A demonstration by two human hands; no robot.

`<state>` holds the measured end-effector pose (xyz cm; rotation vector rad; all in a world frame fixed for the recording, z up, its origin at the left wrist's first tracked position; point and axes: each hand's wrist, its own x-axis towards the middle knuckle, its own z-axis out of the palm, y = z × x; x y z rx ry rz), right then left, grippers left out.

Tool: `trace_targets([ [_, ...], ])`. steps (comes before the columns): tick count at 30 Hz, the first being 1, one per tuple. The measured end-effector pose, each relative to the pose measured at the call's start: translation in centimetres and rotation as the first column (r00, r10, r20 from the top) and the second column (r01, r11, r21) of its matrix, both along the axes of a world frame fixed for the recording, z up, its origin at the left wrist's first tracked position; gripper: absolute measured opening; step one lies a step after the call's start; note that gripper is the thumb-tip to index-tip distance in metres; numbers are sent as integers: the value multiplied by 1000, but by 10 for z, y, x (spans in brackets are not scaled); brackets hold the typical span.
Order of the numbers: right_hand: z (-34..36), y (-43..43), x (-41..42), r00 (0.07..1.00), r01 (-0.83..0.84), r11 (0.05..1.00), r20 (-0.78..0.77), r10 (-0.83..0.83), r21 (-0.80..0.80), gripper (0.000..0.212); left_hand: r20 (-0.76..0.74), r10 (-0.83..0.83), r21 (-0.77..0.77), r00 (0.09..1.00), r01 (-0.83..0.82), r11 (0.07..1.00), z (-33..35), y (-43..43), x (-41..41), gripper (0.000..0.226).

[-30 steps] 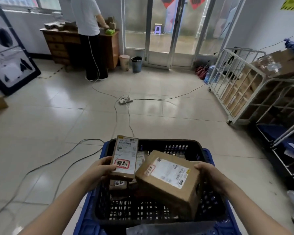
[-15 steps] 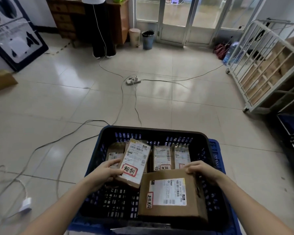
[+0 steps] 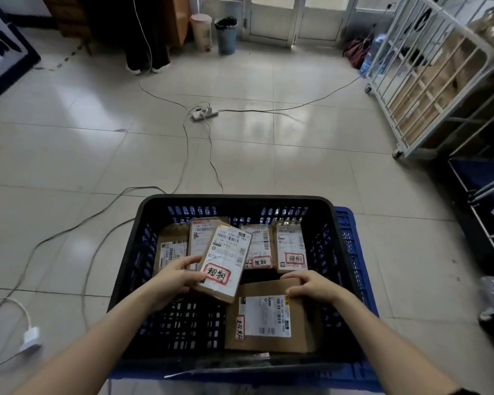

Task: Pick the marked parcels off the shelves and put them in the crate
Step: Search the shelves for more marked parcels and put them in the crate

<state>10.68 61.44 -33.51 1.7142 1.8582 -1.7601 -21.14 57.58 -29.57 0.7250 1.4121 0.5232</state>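
Note:
A black slatted crate [image 3: 234, 201] stands on a blue one [image 3: 354, 252] just in front of me. My left hand [image 3: 173, 277] grips a slim cardboard parcel [image 3: 226, 260] with a red-marked label, tilted above the crate's middle. My right hand [image 3: 311, 286] curls over the far edge of a larger flat box [image 3: 268, 317] that lies on the crate floor at the right. Several marked parcels [image 3: 290, 248] stand along the crate's far wall.
Cables and a power strip [image 3: 204, 112] cross the tiled floor ahead. A white wire cage trolley [image 3: 428, 89] with cardboard stands at the right, a metal rack [image 3: 479, 195] beside it. Two bins [image 3: 226, 35] and a person's legs [image 3: 146, 47] are at the back.
The large box went down from mid-air onto the crate floor under my right hand. The slim parcel in my left hand sank lower into the crate. My view tipped downward.

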Motion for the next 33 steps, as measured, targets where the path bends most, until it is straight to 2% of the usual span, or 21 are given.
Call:
trace_targets([
  [6,-16,-6,3,994,-15,993,113,2,118,42,11,-23,-13,1000,23,1000,-7,1,10,43],
  [11,-34,-12,-1,942,-178,955,322,96,238,48,19,-15,-29,1000,16,999,-10,1,9,51],
  [13,-40,-19,-1,899,-266,937,409,156,227,56,29,-13,-34,999,14,999,-10,2,9,55],
  [16,-53,-38,-3,768,-469,873,549,331,130,69,42,-10,-40,999,12,999,-11,5,10,57],
  [20,-61,-45,-5,668,-588,807,591,452,47,61,55,-11,-43,998,14,999,-14,11,14,56],
  [22,-61,-42,-5,648,-606,795,600,468,34,57,50,-20,-29,999,21,999,-14,13,17,56],
  [25,-60,-40,-5,728,-511,858,552,406,44,62,21,-57,-13,998,57,998,-13,17,24,58],
  [28,-48,-32,-6,877,-307,937,432,210,166,64,42,-61,-32,997,63,998,-9,25,30,62],
  [31,-24,-14,-12,983,-15,963,181,-35,268,51,53,-49,-46,997,51,998,-9,30,41,64],
  [33,-8,-7,-21,969,248,942,-50,-243,228,35,21,-61,-40,998,62,997,-13,31,52,63],
])
